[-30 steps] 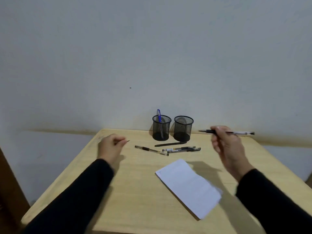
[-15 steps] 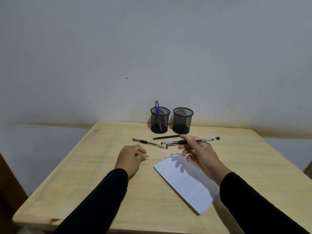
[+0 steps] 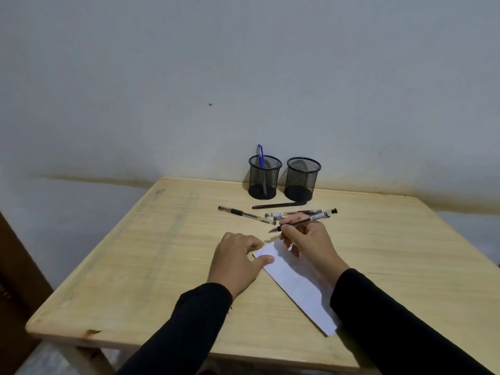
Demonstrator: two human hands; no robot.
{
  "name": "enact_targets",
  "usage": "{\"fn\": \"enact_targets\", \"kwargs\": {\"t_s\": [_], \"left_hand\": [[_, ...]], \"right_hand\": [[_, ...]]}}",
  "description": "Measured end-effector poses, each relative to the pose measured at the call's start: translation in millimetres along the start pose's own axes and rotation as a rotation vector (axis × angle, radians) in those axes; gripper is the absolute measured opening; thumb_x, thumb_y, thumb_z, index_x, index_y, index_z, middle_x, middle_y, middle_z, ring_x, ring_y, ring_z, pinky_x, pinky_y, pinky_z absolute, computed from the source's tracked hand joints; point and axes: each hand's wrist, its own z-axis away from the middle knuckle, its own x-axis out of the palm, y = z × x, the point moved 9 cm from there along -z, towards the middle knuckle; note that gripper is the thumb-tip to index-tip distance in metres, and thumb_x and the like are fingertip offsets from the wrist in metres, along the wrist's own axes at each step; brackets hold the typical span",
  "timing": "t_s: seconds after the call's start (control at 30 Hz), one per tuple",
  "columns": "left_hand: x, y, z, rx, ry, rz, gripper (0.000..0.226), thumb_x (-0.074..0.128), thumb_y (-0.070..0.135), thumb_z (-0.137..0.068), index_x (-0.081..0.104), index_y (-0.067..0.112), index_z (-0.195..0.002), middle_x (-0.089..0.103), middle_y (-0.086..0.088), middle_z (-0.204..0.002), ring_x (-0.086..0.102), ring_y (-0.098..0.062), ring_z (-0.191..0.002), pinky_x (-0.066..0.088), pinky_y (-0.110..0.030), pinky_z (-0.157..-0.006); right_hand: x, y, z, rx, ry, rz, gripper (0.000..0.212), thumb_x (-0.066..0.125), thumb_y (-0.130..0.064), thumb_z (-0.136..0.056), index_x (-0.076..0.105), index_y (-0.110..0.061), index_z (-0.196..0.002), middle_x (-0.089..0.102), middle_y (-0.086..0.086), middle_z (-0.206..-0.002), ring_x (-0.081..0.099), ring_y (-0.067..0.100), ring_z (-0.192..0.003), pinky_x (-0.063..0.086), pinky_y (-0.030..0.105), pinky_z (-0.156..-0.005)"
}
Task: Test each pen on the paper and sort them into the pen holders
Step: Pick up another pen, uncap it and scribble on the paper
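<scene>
My right hand [image 3: 311, 244] grips a clear pen [image 3: 315, 216], uncapped, with its tip pointing left just beyond the far corner of the white paper [image 3: 297, 282]. My left hand [image 3: 238, 263] lies on the table with its fingers curled and its thumb pressing the paper's near-left corner. The pen cap it held earlier is hidden inside it. Two black mesh pen holders stand at the back: the left holder [image 3: 264, 177] has a blue pen [image 3: 260, 155] in it, and the right holder [image 3: 302, 180] looks empty.
Loose pens lie between the holders and my hands: a black pen [image 3: 278, 205], a clear pen with a black grip [image 3: 243, 213] and two clear pens [image 3: 286, 213] partly behind the held one. The wooden table [image 3: 140, 255] meets a pale wall.
My right hand brought the pen down from the right to the paper's far corner. My left hand slid right from the table's left side and set its thumb on the paper.
</scene>
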Motion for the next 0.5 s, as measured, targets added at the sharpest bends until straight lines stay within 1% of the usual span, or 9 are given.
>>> {"fn": "enact_targets", "kwargs": {"t_s": [0.03,0.1,0.23,0.33,0.4,0.5], "left_hand": [[1,-2,0,-0.005,0.000,0.000,0.038,0.075,0.041,-0.073,0.068,0.027,-0.108,0.045,0.021,-0.085,0.051,-0.008,-0.107,0.045,-0.028,-0.096],[0,-3,1,-0.001,0.010,-0.019,0.035,0.074,0.042,-0.074,0.069,0.026,-0.105,0.048,0.019,-0.086,0.047,-0.008,-0.107,0.044,-0.026,-0.093],[0,-2,1,0.015,0.014,-0.030,0.034,0.072,0.043,-0.076,0.069,0.026,-0.106,0.051,0.016,-0.088,0.045,-0.008,-0.106,0.041,-0.023,-0.088],[2,-3,0,0.027,0.011,-0.069,0.040,0.069,0.047,-0.077,0.068,0.025,-0.110,0.062,0.011,-0.103,0.045,-0.009,-0.109,0.041,-0.023,-0.089],[2,-2,0,0.046,0.017,-0.106,0.043,0.067,0.049,-0.079,0.067,0.024,-0.114,0.063,0.009,-0.110,0.044,-0.009,-0.111,0.038,-0.021,-0.090],[3,-2,1,0.073,0.023,-0.118,0.044,0.062,0.048,-0.083,0.064,0.023,-0.119,0.061,0.009,-0.117,0.045,-0.008,-0.114,0.034,-0.018,-0.093]], "right_hand": [[2,6,2,0.014,0.000,0.001,0.009,0.055,-0.001,-0.088,0.064,0.001,-0.089,0.060,0.006,-0.058,0.053,0.010,-0.047,0.037,0.019,-0.039],[6,14,6,0.021,-0.020,0.047,0.010,0.053,-0.001,-0.089,0.063,0.002,-0.087,0.060,0.007,-0.059,0.054,0.010,-0.046,0.038,0.017,-0.038],[5,15,4,-0.033,-0.018,0.199,0.018,0.055,-0.005,-0.087,0.064,-0.010,-0.073,0.061,0.003,-0.070,0.054,0.012,-0.054,0.040,0.018,-0.043],[7,13,3,-0.074,-0.033,0.272,0.020,0.055,-0.006,-0.086,0.065,-0.014,-0.070,0.061,-0.001,-0.071,0.053,0.007,-0.056,0.041,0.018,-0.048],[8,12,4,-0.087,-0.034,0.290,0.020,0.054,-0.005,-0.086,0.065,-0.013,-0.071,0.061,-0.002,-0.068,0.053,0.003,-0.053,0.041,0.015,-0.048],[8,12,4,-0.099,-0.035,0.287,0.017,0.054,-0.004,-0.086,0.065,-0.007,-0.074,0.060,-0.002,-0.069,0.053,0.005,-0.053,0.041,0.015,-0.048]]}}
